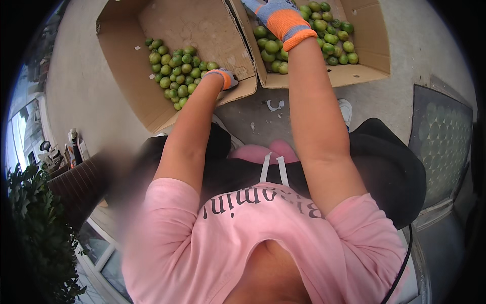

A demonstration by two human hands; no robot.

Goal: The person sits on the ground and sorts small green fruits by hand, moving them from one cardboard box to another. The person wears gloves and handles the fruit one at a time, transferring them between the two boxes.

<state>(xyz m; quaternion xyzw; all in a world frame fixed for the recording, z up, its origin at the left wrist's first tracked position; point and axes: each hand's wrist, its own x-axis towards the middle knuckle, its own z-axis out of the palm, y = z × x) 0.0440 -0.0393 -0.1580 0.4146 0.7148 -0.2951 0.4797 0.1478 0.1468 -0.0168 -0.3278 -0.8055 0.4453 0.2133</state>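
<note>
Two cardboard boxes hold small round green fruits, probably citrus. In the left box (197,22), many fruits (182,74) lie heaped toward the near left side. My left hand (227,79), in a grey and orange work glove, is down inside that box at its near right part, beside the fruits. Its fingers are largely hidden. In the right box (370,34), more fruits (330,40) spread over the bottom. My right hand (275,15), gloved alike, hangs above them at the picture's top edge, which cuts off its fingertips. What either palm holds is out of sight.
A torn white ring-shaped scrap (275,105) lies on the concrete floor (250,110) before me. Something pink and rounded (258,152) sits between my legs. At right stands a dark-framed panel with circles (440,146). To the left are a leafy plant (38,228) and tools (74,148).
</note>
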